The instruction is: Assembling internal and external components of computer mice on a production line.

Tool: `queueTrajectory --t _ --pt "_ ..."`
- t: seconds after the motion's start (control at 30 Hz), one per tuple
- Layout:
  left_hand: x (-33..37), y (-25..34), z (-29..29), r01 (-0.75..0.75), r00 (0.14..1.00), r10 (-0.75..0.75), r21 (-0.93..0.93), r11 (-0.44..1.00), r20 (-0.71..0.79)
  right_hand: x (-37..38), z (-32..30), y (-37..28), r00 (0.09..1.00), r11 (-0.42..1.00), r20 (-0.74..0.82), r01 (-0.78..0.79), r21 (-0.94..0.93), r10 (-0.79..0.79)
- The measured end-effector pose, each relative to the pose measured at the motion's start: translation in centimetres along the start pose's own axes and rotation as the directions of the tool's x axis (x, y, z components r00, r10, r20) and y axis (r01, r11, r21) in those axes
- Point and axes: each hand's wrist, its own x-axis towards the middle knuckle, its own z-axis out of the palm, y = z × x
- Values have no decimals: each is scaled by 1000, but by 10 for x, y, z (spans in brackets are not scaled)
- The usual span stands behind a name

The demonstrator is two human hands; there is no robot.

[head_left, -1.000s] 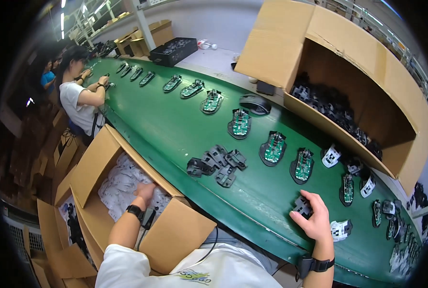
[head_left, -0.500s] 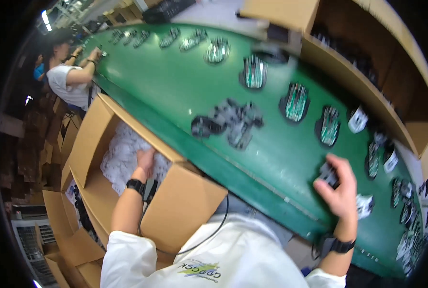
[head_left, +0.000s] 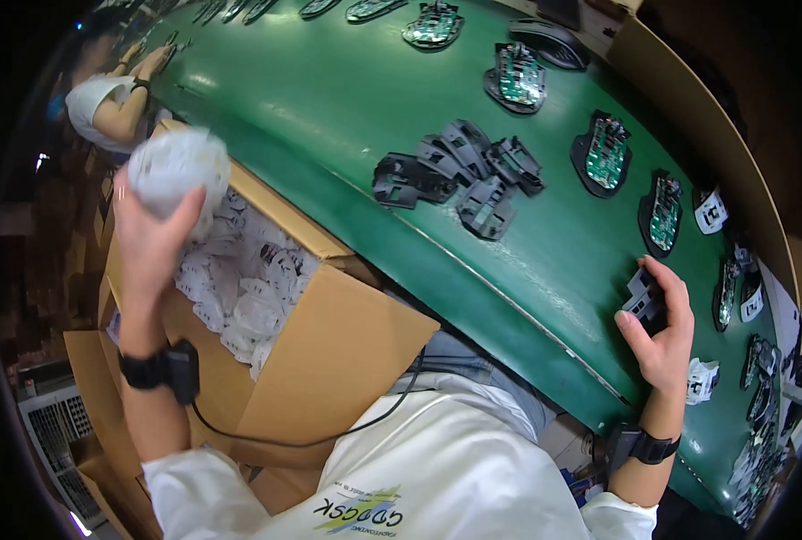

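Note:
My left hand [head_left: 147, 236] is raised over the near cardboard box [head_left: 342, 355], its thumb and fingers closed around a rounded white plastic part [head_left: 178, 166], blurred by motion. Inside the box lie many similar white plastic parts [head_left: 248, 301]. On the right, my right hand [head_left: 667, 337] grips a small dark grey plastic part [head_left: 640, 295] between thumb and fingers, just over the green bench [head_left: 545, 279]. Several loose dark grey plastic parts [head_left: 486, 205] lie in a pile at mid-bench. Beyond my right hand sits a mouse base with a green circuit board [head_left: 664, 216].
More mouse bases with circuit boards [head_left: 606, 157] form a row along the bench, near a black computer mouse [head_left: 549, 43]. White parts [head_left: 702, 381] lie at the right. A large cardboard box [head_left: 707, 99] borders the far right. Another person [head_left: 108, 108] works at the far left.
My left hand has come up out of the box, moving left with a white plastic part in it. My right hand still holds the grey part. The view has shifted.

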Motion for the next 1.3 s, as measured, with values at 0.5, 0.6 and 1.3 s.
queueTrajectory --t 0.5,0.6,1.3 --pt "195 -26 74 -332 885 -3 635 698 466 4 -2 -9 982 966 70 -184 183 174" --pt "192 -43 67 -371 911 160 583 723 381 6 -1 -5 980 959 70 -198 203 187" --pt "-139 -211 -1 882 463 -858 212 421 -223 6 7 -14 977 973 36 -213 89 210"
